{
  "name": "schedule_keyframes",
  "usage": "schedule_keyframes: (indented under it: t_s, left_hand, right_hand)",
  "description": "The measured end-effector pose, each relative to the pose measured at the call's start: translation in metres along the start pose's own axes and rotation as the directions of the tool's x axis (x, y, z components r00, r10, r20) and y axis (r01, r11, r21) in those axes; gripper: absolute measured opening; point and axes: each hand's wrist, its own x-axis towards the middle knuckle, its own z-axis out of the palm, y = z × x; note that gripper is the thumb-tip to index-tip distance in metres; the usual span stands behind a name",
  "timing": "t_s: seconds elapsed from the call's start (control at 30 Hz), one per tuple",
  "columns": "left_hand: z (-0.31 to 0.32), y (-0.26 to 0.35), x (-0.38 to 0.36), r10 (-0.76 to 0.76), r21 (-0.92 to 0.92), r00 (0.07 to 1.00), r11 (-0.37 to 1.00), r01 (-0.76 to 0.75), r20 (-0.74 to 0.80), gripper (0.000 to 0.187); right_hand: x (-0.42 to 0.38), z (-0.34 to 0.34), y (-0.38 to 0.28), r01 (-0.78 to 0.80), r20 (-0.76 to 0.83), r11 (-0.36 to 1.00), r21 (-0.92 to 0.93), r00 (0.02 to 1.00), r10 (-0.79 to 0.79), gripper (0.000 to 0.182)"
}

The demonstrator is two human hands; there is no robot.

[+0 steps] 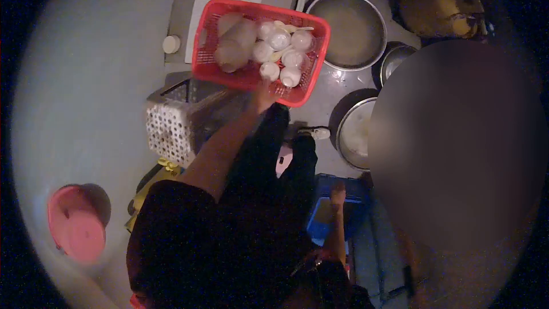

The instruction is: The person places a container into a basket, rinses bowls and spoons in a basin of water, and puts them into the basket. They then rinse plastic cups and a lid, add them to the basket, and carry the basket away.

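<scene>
A red plastic basket (pixel 203 34) is at the top centre, with several white cup-like pieces (pixel 279 39), pale spoons (pixel 280 55) and larger translucent containers (pixel 235 40) inside. My left hand (pixel 265 97) reaches to its near wall, fingers curled at the rim and slightly blurred. Lower right, my right hand (pixel 338 195) is closed at the edge of a blue plastic tub (pixel 321 226); its fingers are partly hidden.
Large round metal pans (pixel 349 28) and a pot with pale contents (pixel 357 131) stand to the right. A perforated metal stool (pixel 168 134) is beside my left arm. A pink bucket (pixel 80 229) lies lower left. Blur covers the far right.
</scene>
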Motion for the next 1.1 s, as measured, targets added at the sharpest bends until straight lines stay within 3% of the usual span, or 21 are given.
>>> schedule_keyframes:
  t_s: [0.07, 0.13, 0.2, 0.27, 0.3, 0.33, 0.4, 0.43, 0.47, 0.53, 0.6, 0.67, 0.7, 0.77, 0.8, 0.87, 0.9, 0.97, 1.0, 1.07, 1.1]
  left_hand:
    - [0.021, -0.025, 0.05, -0.315, 0.131, 0.949, 0.941, 0.313, -0.004, 0.066]
    - [0.048, -0.054, 0.094, -0.335, 0.052, 0.942, 0.941, 0.334, 0.031, 0.072]
    - [0.078, -0.077, 0.124, -0.356, -0.024, 0.933, 0.934, 0.357, 0.058, 0.078]
    - [0.102, -0.084, 0.144, -0.354, -0.02, 0.923, 0.934, 0.355, -0.147, 0.083]
    - [0.103, -0.062, 0.149, -0.376, -0.018, 0.917, 0.926, 0.377, -0.137, 0.083]
    - [0.103, -0.035, 0.153, -0.444, -0.05, 0.856, 0.893, 0.448, -0.266, 0.083]
    - [0.109, -0.045, 0.153, -0.513, -0.079, 0.77, 0.847, 0.525, -0.38, 0.083]
    - [0.112, -0.07, 0.155, -0.343, -0.28, 0.893, 0.923, 0.263, -0.292, 0.082]
    - [0.112, -0.084, 0.155, -0.124, -0.484, 0.959, 0.875, -0.015, -0.254, 0.082]
    - [0.116, -0.099, 0.15, -0.141, -0.394, 0.964, 0.918, 0.042, -0.226, 0.077]
    - [0.118, -0.114, 0.145, -0.153, -0.299, 0.967, 0.95, 0.087, -0.205, 0.072]
    - [0.128, -0.139, 0.133, -0.377, -0.572, 0.925, 0.749, 0.333, 0.046, 0.061]
    - [0.113, -0.116, 0.14, -0.373, -0.574, 0.927, 0.751, 0.328, 0.043, 0.061]
    - [0.067, -0.045, 0.152, -0.194, -0.724, 0.976, 0.686, 0.065, -0.096, 0.058]
    - [0.069, -0.05, 0.16, -0.196, -0.724, 0.976, 0.687, 0.066, -0.097, 0.058]
    - [0.077, -0.061, 0.189, -0.216, -0.515, 0.974, 0.843, 0.155, -0.062, 0.069]
    - [0.08, -0.057, 0.199, -0.217, -0.519, 0.974, 0.84, 0.155, -0.059, 0.069]
    - [0.085, -0.05, 0.217, -0.072, -0.129, 0.972, 0.991, 0.044, -0.224, 0.073]
    - [0.085, -0.05, 0.224, -0.08, -0.133, 0.973, 0.99, 0.051, -0.217, 0.073]
    - [0.081, -0.051, 0.236, -0.076, 0.092, 0.982, 0.991, 0.093, -0.175, 0.078]
    - [0.08, -0.05, 0.239, 0.009, 0.225, 0.978, 0.973, 0.039, -0.207, 0.078]
  right_hand:
    - [0.013, 0.021, -0.008, -0.012, 0.0, 0.999, 0.032, 1.0, 0.012, 0.031]
    - [0.026, 0.043, -0.026, 0.004, 0.007, 0.995, 0.102, 1.0, -0.005, 0.033]
    - [0.026, 0.071, -0.084, -0.002, -0.002, 0.999, 0.051, 1.0, 0.002, 0.034]
    - [0.046, 0.082, -0.095, -0.022, 0.0, 1.0, -0.001, 1.0, 0.022, 0.036]
    - [0.055, 0.083, -0.089, -0.026, 0.056, 0.996, 0.083, 0.998, 0.021, 0.036]
    - [0.061, 0.084, -0.085, -0.036, 0.11, 0.985, 0.169, 0.994, 0.017, 0.037]
    - [0.076, 0.09, -0.09, -0.029, 0.143, 0.972, 0.232, 0.99, -0.005, 0.037]
    - [0.083, 0.094, -0.094, -0.021, 0.16, 0.964, 0.265, 0.987, -0.023, 0.038]
    - [0.09, 0.097, -0.097, -0.014, 0.176, 0.955, 0.297, 0.984, -0.04, 0.038]
    - [0.099, 0.106, -0.106, 0.006, 0.078, 0.998, 0.055, 0.997, -0.01, 0.04]
    - [0.1, 0.114, -0.125, -0.036, 0.105, 0.995, 0.097, 0.994, 0.026, 0.037]
    - [0.101, 0.119, -0.136, -0.074, 0.133, 0.988, 0.135, 0.989, 0.056, 0.034]
    - [0.102, 0.121, -0.139, -0.077, 0.163, 0.994, 0.077, 0.985, 0.064, 0.034]
    - [0.105, 0.126, -0.14, -0.079, 0.193, 0.997, 0.019, 0.978, 0.074, 0.035]
    - [0.106, 0.129, -0.138, -0.128, 0.183, 0.992, 0.022, 0.976, 0.122, 0.035]
    - [0.107, 0.133, -0.132, -0.179, 0.17, 0.984, 0.024, 0.97, 0.172, 0.036]
    - [0.108, 0.133, -0.128, -0.144, 0.152, 0.985, 0.095, 0.98, 0.129, 0.035]
    - [0.108, 0.131, -0.131, -0.111, 0.124, 0.981, 0.159, 0.988, 0.092, 0.035]
    - [0.106, 0.132, -0.144, -0.146, 0.125, 0.98, 0.138, 0.984, 0.129, 0.034]
    - [0.103, 0.132, -0.149, -0.182, 0.131, 0.976, 0.12, 0.977, 0.166, 0.034]
    - [0.102, 0.132, -0.148, -0.183, 0.137, 0.975, 0.125, 0.977, 0.165, 0.034]
